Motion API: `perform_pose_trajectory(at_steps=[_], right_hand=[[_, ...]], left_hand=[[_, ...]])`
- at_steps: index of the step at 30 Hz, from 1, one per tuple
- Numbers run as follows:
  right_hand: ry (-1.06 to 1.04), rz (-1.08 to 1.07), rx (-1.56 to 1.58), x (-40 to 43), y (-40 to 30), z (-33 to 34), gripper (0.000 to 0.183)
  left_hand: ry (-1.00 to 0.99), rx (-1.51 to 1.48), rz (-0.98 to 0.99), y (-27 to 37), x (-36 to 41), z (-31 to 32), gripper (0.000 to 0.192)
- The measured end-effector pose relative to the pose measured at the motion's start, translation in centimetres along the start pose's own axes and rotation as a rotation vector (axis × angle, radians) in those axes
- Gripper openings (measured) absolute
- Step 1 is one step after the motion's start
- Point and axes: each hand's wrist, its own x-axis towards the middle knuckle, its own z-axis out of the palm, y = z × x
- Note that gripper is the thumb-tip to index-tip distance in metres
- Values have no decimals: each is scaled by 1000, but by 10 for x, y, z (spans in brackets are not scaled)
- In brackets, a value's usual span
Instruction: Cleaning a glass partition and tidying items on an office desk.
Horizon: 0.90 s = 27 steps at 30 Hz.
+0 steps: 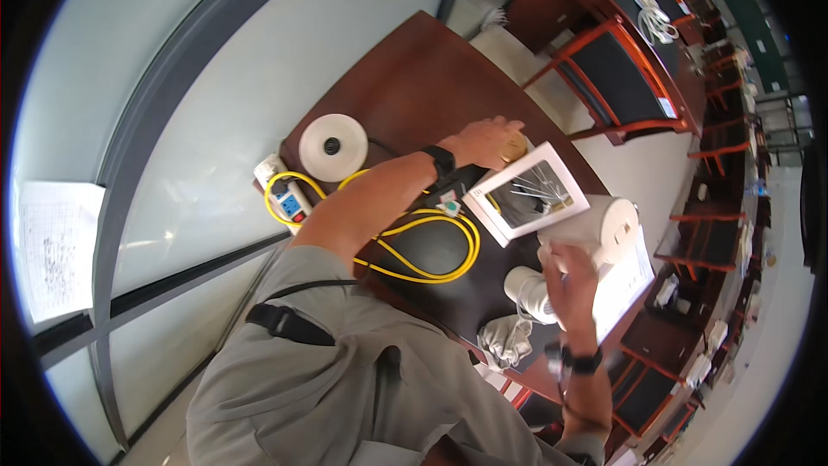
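My left hand (482, 142) reaches across the desk, its fingers at a round gold-coloured object (515, 147) behind a white-framed box with a clear window (471, 198); whether it grips the object is not clear. Thin light sticks show through the window. On the right, my right hand (573, 281), slightly blurred, is beside a large white cylindrical appliance (619, 226) and above a smaller white cylindrical item (529, 291); its fingers are partly curled, and I cannot tell whether they hold anything. A crumpled grey cloth (506, 340) lies near the desk's front edge.
A round white base (349, 149) stands at the left of the dark wooden desk (414, 71). Near it are a power strip (294, 207) and a looped yellow cable (446, 276). White papers (627, 281) lie at the right. A frosted partition borders the left; chairs (614, 77) stand beyond.
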Motion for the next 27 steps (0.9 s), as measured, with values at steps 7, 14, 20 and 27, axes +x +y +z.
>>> perform_pose_trajectory(at_steps=[7,14,20,27], right_hand=[[-67,408,163,-145,-24,19,16],[-119,665,-33,-259,4,44,75],[-123,649,-58,-254,8,74,93],[-182,715,-162,-255,10,103,95]], left_hand=[[98,-67,-29,7,-30,-19,88],[295,453,-320,-65,-161,-96,52],[195,546,-544,-103,-228,-112,40],[194,559,-523,-91,-230,-102,37]])
